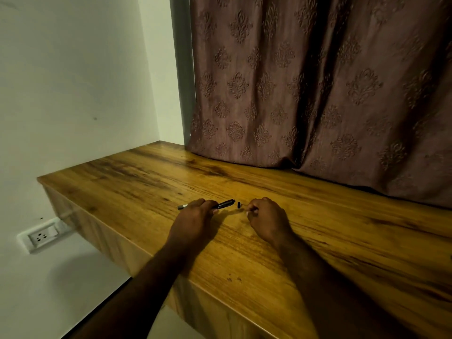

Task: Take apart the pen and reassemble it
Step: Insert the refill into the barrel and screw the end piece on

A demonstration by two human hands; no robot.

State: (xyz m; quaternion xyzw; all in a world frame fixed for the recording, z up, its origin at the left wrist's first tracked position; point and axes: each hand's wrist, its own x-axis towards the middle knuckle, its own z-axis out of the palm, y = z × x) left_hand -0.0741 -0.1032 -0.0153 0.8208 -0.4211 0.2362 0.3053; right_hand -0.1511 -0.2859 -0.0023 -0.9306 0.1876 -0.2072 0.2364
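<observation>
Left hand [195, 216] fingers curled around pen barrel [223, 204], right hand [265, 216] fingers pinching thin refill [244, 208]

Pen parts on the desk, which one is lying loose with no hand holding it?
The small black piece, alone on the wooden desk between the hands. The long pen barrel is gripped by the left hand.
</observation>
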